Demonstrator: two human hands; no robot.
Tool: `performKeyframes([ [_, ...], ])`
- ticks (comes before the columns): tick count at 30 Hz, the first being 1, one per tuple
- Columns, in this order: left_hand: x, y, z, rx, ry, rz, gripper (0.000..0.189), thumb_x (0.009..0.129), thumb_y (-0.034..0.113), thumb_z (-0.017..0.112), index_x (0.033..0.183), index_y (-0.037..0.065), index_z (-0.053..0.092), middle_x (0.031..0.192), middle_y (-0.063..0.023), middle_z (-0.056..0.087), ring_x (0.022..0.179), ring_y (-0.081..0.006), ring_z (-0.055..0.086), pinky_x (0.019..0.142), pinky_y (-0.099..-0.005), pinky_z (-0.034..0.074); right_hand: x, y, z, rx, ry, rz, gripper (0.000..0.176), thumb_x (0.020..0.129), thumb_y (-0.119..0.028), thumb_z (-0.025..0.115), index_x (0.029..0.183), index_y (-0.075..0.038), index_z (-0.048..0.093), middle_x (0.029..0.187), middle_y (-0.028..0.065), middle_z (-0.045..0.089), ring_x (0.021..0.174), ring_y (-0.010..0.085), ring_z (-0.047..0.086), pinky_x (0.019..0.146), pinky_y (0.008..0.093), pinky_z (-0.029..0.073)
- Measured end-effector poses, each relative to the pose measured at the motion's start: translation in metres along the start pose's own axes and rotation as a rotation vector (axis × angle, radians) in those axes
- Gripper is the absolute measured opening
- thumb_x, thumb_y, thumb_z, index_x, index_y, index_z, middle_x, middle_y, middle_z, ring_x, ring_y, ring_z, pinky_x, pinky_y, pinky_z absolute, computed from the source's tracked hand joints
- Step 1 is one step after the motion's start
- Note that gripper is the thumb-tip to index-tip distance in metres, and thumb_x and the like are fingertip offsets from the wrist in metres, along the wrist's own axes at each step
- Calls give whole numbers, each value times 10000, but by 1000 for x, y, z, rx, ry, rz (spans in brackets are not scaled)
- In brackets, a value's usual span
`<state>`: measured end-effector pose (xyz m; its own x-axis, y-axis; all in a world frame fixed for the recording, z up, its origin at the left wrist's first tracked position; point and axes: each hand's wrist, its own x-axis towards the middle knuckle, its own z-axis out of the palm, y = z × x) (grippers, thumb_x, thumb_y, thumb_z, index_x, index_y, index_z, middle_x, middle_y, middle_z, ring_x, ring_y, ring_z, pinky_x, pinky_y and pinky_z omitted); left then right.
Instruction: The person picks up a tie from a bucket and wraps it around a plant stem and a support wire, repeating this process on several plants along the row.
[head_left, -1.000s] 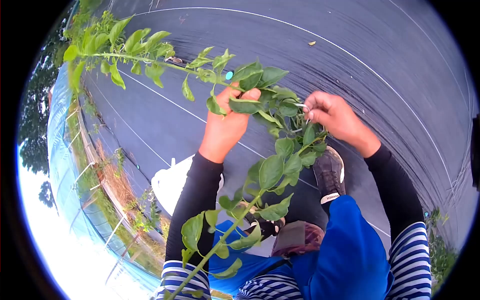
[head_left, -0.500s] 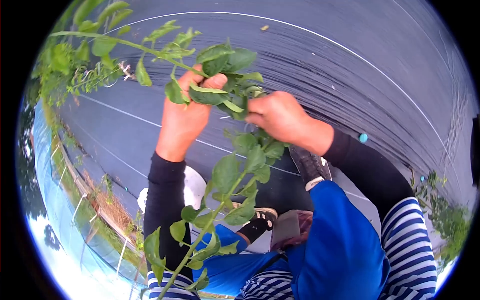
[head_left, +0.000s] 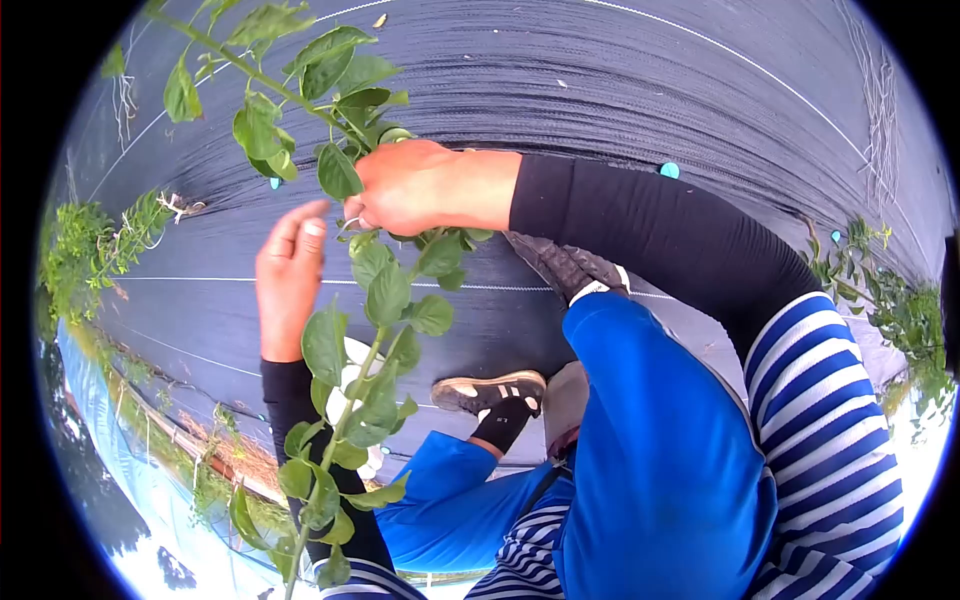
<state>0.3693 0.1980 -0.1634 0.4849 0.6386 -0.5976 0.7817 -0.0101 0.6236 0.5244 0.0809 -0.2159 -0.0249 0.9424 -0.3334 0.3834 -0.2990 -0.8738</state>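
A leafy green plant stem [head_left: 376, 345] runs from the upper left, bends at my hands and comes down toward my body. My right hand [head_left: 425, 187] is closed around it at the bend, the fingers curled among the leaves. A thin pale loop or strand [head_left: 352, 221] shows by its fingertips; I cannot make out what it is. Just left of the stem, my left hand [head_left: 288, 265] is raised with thumb and forefinger apart and nothing visible in it. Broad leaves [head_left: 339, 171] hang beside my right hand and partly cover the bend.
Black ground cloth [head_left: 600, 120] with white lines spreads beneath me. Teal round pegs [head_left: 669, 170] dot it. My shoes [head_left: 490, 392] rest on the cloth under the stem. Other plants grow at the left [head_left: 80, 250] and the right [head_left: 900, 310].
My left hand has let go of the stem and dropped down and left. My right hand has moved left in the view, onto the bend. The view has shifted.
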Motion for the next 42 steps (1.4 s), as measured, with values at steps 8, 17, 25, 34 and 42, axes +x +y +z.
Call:
performKeyframes([
  [8,-9,-4,22,462,-9,343,160,883,172,582,901,19,623,691,-41,600,622,-101,505,579,-269,421,-6,6,1,30,-11,-43,244,798,-260,593,910,-49,645,831,190,639,830,348,613,719,438,468],
  [17,-30,-103,11,711,40,174,223,895,218,526,870,12,609,669,-108,591,596,-223,542,574,-365,427,-99,60,-35,616,310,131,215,836,-137,519,946,13,628,805,113,651,635,188,623,604,319,495],
  [25,-61,-284,-28,-226,-147,-234,217,886,239,533,1048,95,537,896,-28,563,776,-119,521,532,-287,438,-99,115,15,487,405,409,229,828,-124,546,1002,-4,636,833,94,655,668,152,636,635,300,509],
  [34,48,-128,-108,150,-217,193,181,874,254,552,913,78,569,743,-3,554,636,-120,467,517,-271,376,-38,117,-23,31,308,264,206,800,-180,569,976,-130,665,954,98,662,958,277,609,812,382,475],
  [42,32,-58,-75,876,-446,43,243,838,218,575,761,-13,582,595,-80,513,568,-134,447,547,-312,398,-10,87,-12,-154,84,143,211,776,-197,582,964,-126,649,972,95,647,980,284,587,800,403,464],
])
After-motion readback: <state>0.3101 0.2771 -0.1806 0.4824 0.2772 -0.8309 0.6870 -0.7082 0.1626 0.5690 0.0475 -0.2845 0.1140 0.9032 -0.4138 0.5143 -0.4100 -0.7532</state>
